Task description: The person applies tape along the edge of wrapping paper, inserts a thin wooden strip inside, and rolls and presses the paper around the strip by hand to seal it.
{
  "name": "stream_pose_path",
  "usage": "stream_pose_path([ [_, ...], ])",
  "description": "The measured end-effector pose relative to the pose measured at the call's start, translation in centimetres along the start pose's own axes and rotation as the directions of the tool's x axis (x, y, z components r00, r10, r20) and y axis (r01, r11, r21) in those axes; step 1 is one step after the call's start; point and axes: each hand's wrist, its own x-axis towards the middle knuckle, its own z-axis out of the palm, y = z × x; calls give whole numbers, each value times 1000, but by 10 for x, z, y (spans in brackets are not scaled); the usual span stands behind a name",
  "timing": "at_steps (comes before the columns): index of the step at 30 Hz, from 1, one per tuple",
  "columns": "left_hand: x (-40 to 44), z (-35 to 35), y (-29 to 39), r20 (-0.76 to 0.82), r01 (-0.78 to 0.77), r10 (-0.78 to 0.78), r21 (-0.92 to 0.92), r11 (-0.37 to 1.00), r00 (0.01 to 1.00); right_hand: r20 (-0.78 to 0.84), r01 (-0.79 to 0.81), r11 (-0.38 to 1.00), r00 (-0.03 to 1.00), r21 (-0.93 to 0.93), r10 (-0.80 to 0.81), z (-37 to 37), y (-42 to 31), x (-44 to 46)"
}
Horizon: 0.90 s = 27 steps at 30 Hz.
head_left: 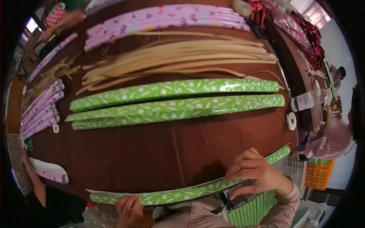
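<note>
A long narrow roll of green patterned paper (pixel 171 196) lies along the near edge of the brown table. Near its left end, my left hand (pixel 130 207) has its fingers closed over the roll. My right hand (pixel 254 173) is raised over the right part of the roll, fingers spread apart and slightly blurred, with nothing visible between them. Further up the table lie two thicker green patterned rolls (pixel 175 91), side by side. Beyond them is a bundle of pale dry stalks (pixel 178 53).
Pink patterned rolls lie at the back (pixel 167 19) and at the left (pixel 43 110). A tape roll (pixel 291 121) and a plastic bottle (pixel 306 100) are at the right edge. People sit at the right (pixel 323 144); another person's arm (pixel 36 184) shows at the left.
</note>
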Motion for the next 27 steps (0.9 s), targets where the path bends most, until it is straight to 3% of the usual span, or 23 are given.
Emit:
stream_pose_path([
  [1, 4, -5, -3, -53, -28, 30, 37, 999, 998, -45, 4, 997, 999, -79, -8, -3, -10, -9],
  [2, 7, -4, -6, -20, -155, 159, 121, 980, 987, 49, 47, 985, 998, -164, -39, 7, -10, -23],
  [3, 9, -2, -8, 39, -269, 267, 193, 944, 963, 33, 76, 981, 997, -180, -71, 21, -4, -35],
  [5, 19, -14, -3, 64, -299, 292, 192, 935, 954, 125, 189, 744, 982, -641, -142, 42, 4, -52],
  [8, 35, -25, -4, 143, -363, 340, 187, 913, 929, 11, 38, 637, 999, -770, -46, 48, 34, -76],
  [12, 44, -21, -14, 170, -539, 511, 285, 793, 842, -64, 93, 646, 974, -758, -216, 44, 71, -92],
  [16, 61, -19, -28, 148, -646, 657, 430, 631, 739, -92, 70, 475, 947, -877, -309, 40, 72, -85],
  [19, 75, -22, -23, 141, -607, 633, 501, 618, 761, -123, 55, 403, 908, -914, -402, 36, 82, -74],
  [20, 80, -22, -30, 164, -617, 627, 482, 622, 761, -130, 85, 378, 852, -922, -507, 34, 88, -70],
  [27, 86, -25, -38, 224, -598, 571, 489, 635, 790, -178, 97, 439, 820, -893, -544, 45, 100, -65],
])
